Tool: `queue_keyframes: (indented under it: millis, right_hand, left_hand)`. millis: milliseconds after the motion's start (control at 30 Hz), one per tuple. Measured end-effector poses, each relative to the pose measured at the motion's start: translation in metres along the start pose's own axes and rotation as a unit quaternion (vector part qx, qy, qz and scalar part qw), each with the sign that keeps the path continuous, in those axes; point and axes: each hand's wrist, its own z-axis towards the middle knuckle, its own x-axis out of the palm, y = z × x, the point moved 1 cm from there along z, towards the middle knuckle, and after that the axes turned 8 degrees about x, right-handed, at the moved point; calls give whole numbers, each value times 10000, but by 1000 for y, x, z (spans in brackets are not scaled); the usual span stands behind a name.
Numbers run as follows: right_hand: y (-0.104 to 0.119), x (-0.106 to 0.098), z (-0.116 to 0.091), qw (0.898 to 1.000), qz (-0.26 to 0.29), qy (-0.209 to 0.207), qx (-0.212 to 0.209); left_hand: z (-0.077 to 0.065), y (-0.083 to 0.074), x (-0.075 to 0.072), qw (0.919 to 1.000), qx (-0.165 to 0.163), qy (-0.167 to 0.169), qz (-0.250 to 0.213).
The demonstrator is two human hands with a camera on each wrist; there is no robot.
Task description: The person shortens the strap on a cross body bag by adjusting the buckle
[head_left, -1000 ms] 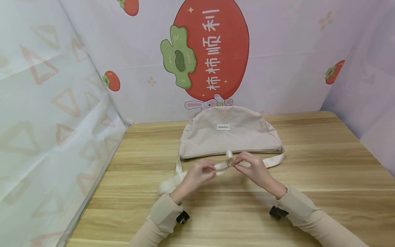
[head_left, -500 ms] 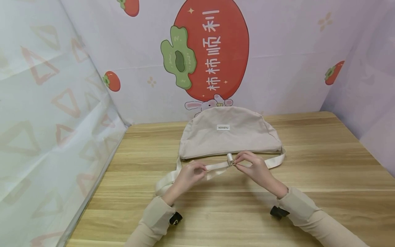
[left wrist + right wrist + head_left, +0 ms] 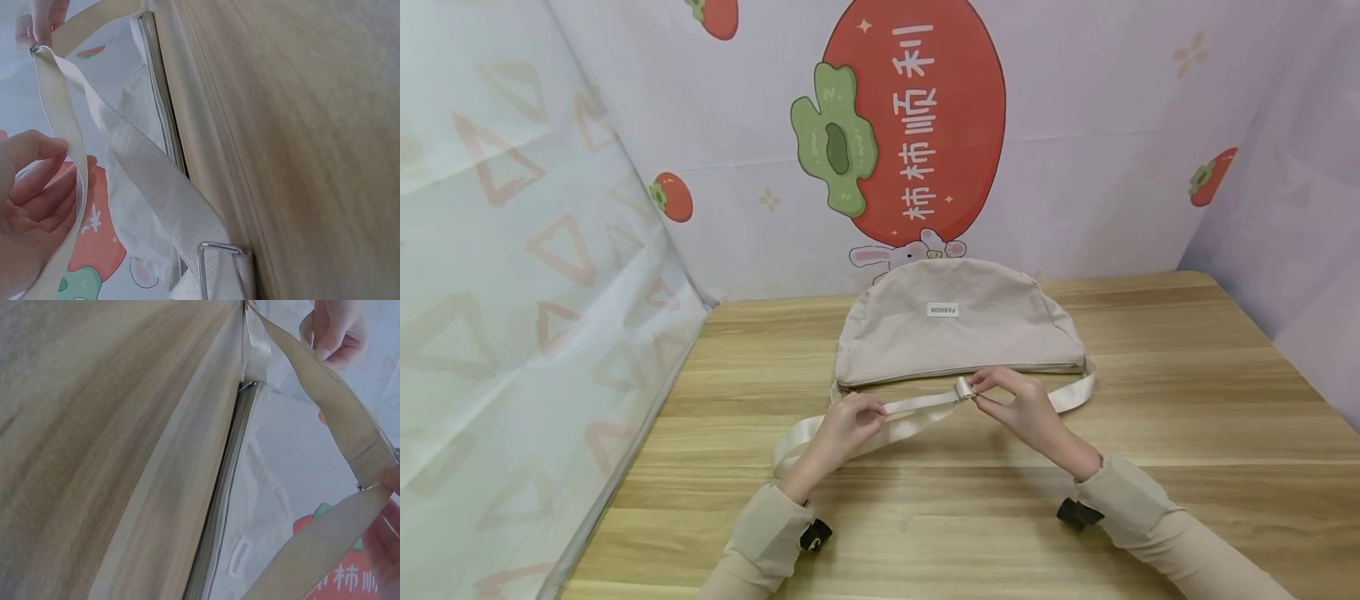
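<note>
A beige bag [image 3: 887,337] with a white label [image 3: 943,310] lies at the table's back, its zipper edge toward me. Its cream strap [image 3: 917,402] is lifted in front of it. My left hand [image 3: 847,427] pinches the strap between thumb and forefinger. At the strap's metal slider buckle [image 3: 966,389], my right hand [image 3: 1024,410] pinches with thumb and fingertips. The strap runs fairly straight between both hands, and a second length [image 3: 902,429] sags below. In the left wrist view, a rectangular metal ring [image 3: 201,270] sits on the lower strap. My right fingertips partly hide the buckle.
The wooden table [image 3: 940,533] extends around the bag. Behind it hangs a white cloth backdrop [image 3: 1075,200] with a large red persimmon print [image 3: 962,108]. Another pale cloth [image 3: 572,333] walls the left side. Black devices [image 3: 816,534] are worn at both wrists.
My left hand has moved left and slightly toward me, lengthening the strap stretch between the hands. The small strap loop standing at the buckle has shrunk. My right hand has barely moved.
</note>
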Motion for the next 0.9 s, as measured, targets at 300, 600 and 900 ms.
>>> queue_keyframes:
  millis: [300,600,900]
  right_hand:
    - [-1,3,2,9998,-194,-11,19]
    - [-3,7,2,9995,-277,39,155]
    - [-3,7,2,9995,-280,56,124]
  left_hand:
    - [9,-10,9,9983,-376,183,-398]
    - [29,-33,22,9956,-493,234,-765]
    - [45,-42,34,9932,-633,196,-957]
